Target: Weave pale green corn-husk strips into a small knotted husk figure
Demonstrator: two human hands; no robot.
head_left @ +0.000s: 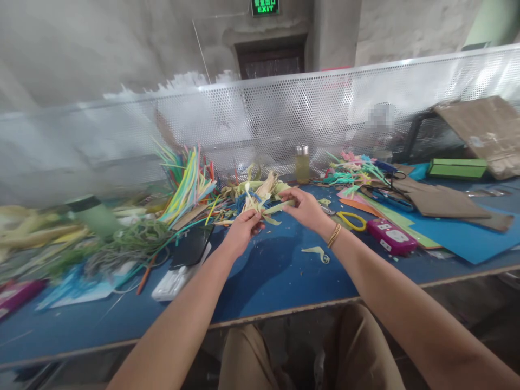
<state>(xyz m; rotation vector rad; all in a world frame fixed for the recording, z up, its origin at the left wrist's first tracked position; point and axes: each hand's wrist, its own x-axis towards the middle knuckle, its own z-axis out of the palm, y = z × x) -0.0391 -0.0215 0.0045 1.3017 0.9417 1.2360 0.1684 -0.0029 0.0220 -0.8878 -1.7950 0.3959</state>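
My left hand (244,230), fingers closed, pinches the lower end of a bundle of pale dried husk strips (266,189) near the middle of the table. To its right, my right hand (305,208) grips a light green husk strip (280,207) between thumb and fingers. That strip runs leftward to the bundle by my left hand. Behind both hands lies a pile of more husks and blue strands, partly hidden by the bundle. A curled husk scrap (319,253) lies on the blue table (276,281) nearer to me.
Yellow-handled scissors (352,221) and a magenta box (390,236) lie right of my right hand. Left are a black phone (190,246), colourful pipe cleaners (187,187) and a green cup (95,216). A jar (302,163) stands before the perforated metal screen (337,108). Cardboard (442,203) lies far right.
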